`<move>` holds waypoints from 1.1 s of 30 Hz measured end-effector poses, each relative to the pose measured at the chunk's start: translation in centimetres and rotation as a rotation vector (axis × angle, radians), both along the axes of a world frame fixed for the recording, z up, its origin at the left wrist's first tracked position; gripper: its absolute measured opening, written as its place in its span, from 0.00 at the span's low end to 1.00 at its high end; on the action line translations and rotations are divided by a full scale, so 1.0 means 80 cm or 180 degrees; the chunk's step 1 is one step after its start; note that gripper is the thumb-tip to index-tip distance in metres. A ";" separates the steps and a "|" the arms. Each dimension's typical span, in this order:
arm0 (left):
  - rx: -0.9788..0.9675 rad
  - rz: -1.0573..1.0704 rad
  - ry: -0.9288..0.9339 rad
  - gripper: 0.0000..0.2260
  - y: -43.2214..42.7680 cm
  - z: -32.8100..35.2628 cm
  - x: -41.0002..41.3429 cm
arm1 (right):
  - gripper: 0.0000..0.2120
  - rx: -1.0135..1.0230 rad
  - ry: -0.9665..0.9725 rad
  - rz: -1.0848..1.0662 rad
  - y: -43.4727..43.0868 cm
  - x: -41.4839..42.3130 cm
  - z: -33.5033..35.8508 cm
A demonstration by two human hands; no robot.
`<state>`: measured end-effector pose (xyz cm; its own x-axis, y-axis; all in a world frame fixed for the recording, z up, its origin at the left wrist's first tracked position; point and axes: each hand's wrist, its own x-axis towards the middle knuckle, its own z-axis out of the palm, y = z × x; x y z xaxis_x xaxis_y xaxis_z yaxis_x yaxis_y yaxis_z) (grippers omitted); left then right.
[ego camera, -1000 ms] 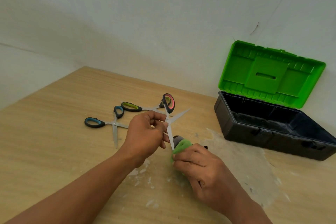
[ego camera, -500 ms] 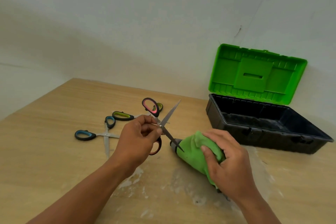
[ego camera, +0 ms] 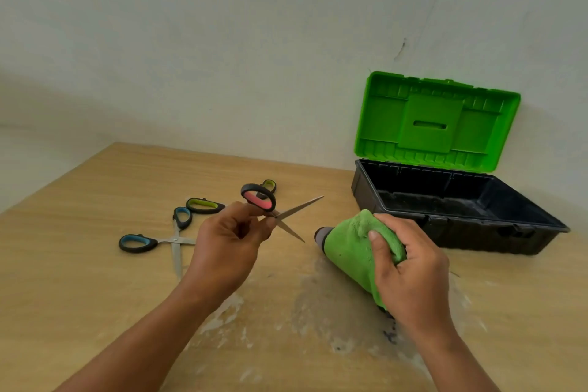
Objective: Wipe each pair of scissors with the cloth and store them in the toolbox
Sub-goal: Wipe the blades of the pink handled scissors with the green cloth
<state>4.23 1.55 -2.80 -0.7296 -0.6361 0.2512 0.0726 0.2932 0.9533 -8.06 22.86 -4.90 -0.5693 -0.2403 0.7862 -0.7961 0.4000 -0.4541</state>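
Note:
My left hand point(ego camera: 227, 243) holds the red-handled scissors point(ego camera: 259, 197) above the table, blades spread and pointing right. My right hand point(ego camera: 410, 270) grips the green cloth point(ego camera: 350, 248), bunched over something dark and resting on the table just right of the blade tips, apart from them. The blue-handled scissors point(ego camera: 138, 243) lie open on the table at the left. Behind my left hand lie the yellow-green-handled scissors point(ego camera: 203, 205), partly hidden. The toolbox point(ego camera: 521, 216), black with its green lid point(ego camera: 436, 121) raised, stands open at the right against the wall.
The wooden table point(ego camera: 79, 296) has pale worn patches under my hands. A white wall runs close behind the table and the toolbox. The table's left edge slants away at the far left.
The cloth has come off the blade and my right hand has drawn it to the right. My left hand has turned the red-handled scissors so the blades point right.

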 end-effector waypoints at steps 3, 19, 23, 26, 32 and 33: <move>0.0085 -0.0216 0.0058 0.06 0.005 0.004 0.004 | 0.12 0.0002 0.0028 -0.0025 0.000 0.000 0.001; 0.1109 -0.0916 -0.0024 0.12 0.008 0.007 0.007 | 0.12 -0.0015 0.0198 0.0246 -0.003 0.008 0.003; 0.1142 -0.1160 -0.0130 0.10 0.008 0.011 0.013 | 0.13 -0.0003 0.0258 0.0378 -0.004 0.010 0.004; 0.0932 -0.0954 -0.0246 0.06 0.013 0.007 0.009 | 0.13 0.0040 0.0301 0.0442 -0.006 0.012 0.004; 0.0914 -0.0662 -0.0125 0.13 0.020 0.002 0.005 | 0.11 0.0242 0.0674 0.0446 -0.016 0.025 0.004; 0.0963 -0.0665 -0.0144 0.15 0.022 0.002 0.005 | 0.11 0.0284 0.0742 0.0450 -0.018 0.028 0.005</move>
<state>4.63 3.33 -2.62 -0.8577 -0.5127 0.0392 0.0570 -0.0190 0.9982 -5.84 21.40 -4.52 -0.3316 -0.3785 0.8642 -0.9256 0.3078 -0.2204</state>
